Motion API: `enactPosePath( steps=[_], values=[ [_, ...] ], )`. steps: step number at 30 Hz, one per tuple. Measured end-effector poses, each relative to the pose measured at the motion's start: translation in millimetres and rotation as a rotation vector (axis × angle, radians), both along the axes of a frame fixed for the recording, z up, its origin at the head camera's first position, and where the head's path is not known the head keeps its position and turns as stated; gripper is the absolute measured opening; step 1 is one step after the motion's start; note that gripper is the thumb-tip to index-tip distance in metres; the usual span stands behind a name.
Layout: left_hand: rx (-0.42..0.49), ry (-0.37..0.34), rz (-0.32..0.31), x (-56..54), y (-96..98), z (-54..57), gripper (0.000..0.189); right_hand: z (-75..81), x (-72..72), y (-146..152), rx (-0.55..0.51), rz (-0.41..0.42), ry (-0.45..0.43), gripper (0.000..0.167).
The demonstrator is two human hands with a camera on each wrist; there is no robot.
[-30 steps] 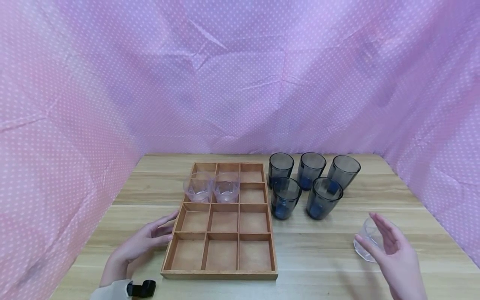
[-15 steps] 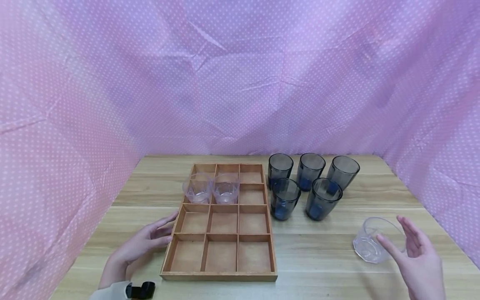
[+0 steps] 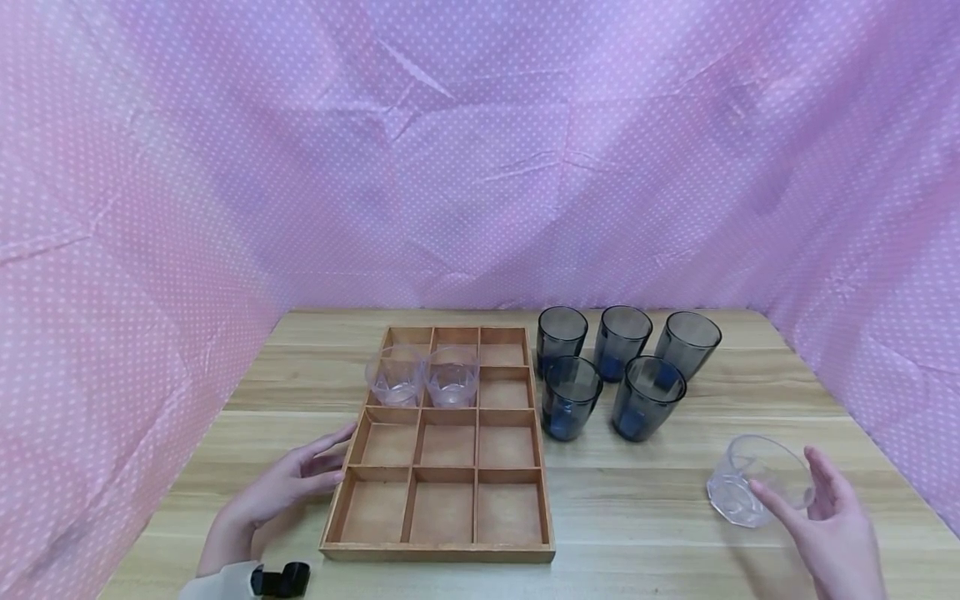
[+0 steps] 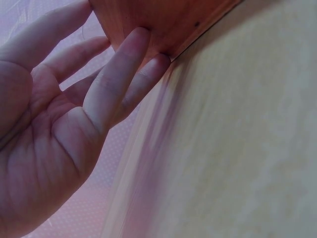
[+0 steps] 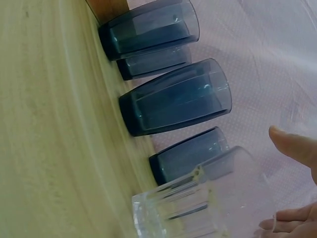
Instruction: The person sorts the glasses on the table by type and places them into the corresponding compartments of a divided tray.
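In the head view my left hand (image 3: pixel 288 483) rests its fingertips against the left side of a wooden tray (image 3: pixel 438 552) divided into compartments. The left wrist view shows those fingers (image 4: pixel 119 74) loosely extended, touching the tray's outer wall (image 4: pixel 148 20). At the right, a clear faceted glass (image 3: pixel 738 496) stands upright on the table. Just to its right is my right hand (image 3: pixel 836 521), thumb and fingers spread apart. In the right wrist view the thumb (image 5: pixel 294 146) is clear of that glass (image 5: pixel 173 210), while the fingers (image 5: pixel 292 220) are by its rim; contact is uncertain.
Two clear glasses (image 3: pixel 396 379) stand side by side in the tray's second row from the back. Right of the tray, several smoky blue-grey glasses (image 3: pixel 572 396) are grouped on the wooden table (image 3: pixel 637 533). Pink dotted cloth (image 3: pixel 480 167) hangs behind and at both sides.
My right hand has drawn back rightward from around the clear glass, then come slightly left and lower toward it again. The left hand and tray look unmoved.
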State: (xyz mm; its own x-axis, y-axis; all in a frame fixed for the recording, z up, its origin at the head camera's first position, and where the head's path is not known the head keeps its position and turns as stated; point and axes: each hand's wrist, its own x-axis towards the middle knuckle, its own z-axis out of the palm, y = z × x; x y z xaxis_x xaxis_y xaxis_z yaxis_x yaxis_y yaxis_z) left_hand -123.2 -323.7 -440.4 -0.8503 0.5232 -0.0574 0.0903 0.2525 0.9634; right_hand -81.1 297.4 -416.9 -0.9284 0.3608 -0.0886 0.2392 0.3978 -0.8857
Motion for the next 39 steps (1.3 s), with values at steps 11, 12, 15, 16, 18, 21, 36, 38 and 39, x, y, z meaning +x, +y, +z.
enactPosePath(
  steps=[11,12,15,16,18,21,36,38,39],
  values=[
    [0.009,0.007,-0.007,0.8,0.0,-0.7,0.066,-9.1,-0.8,1,0.06,0.034,-0.014,0.096],
    [0.009,0.007,-0.006,0.9,0.1,-0.7,0.066,-10.0,-0.8,2,0.066,0.039,-0.017,0.096],
    [0.004,0.008,-0.003,0.9,0.3,-0.8,0.066,-13.0,-1.1,4,0.08,0.061,-0.027,0.097],
    [0.003,0.009,-0.002,0.9,0.3,-0.9,0.066,-14.0,-1.3,5,0.081,0.068,-0.029,0.097],
    [0.001,0.008,-0.002,1.0,0.3,-1.1,0.066,-16.0,-1.6,6,0.08,0.075,-0.031,0.098],
    [0.005,0.005,-0.003,1.0,0.0,-1.6,0.066,-17.2,-2.5,8,0.101,0.069,-0.034,0.098],
    [0.013,-0.008,-0.004,-0.5,-0.2,-2.3,0.067,-8.5,-4.9,7,0.108,-0.007,-0.124,0.099],
    [0.009,-0.003,0.0,-0.7,-0.1,-1.8,0.067,-7.5,-4.9,6,0.112,0.006,-0.118,0.098],
    [0.006,-0.002,0.001,-0.7,0.0,-1.6,0.067,-6.7,-4.8,5,0.113,0.015,-0.116,0.098]
  ],
)
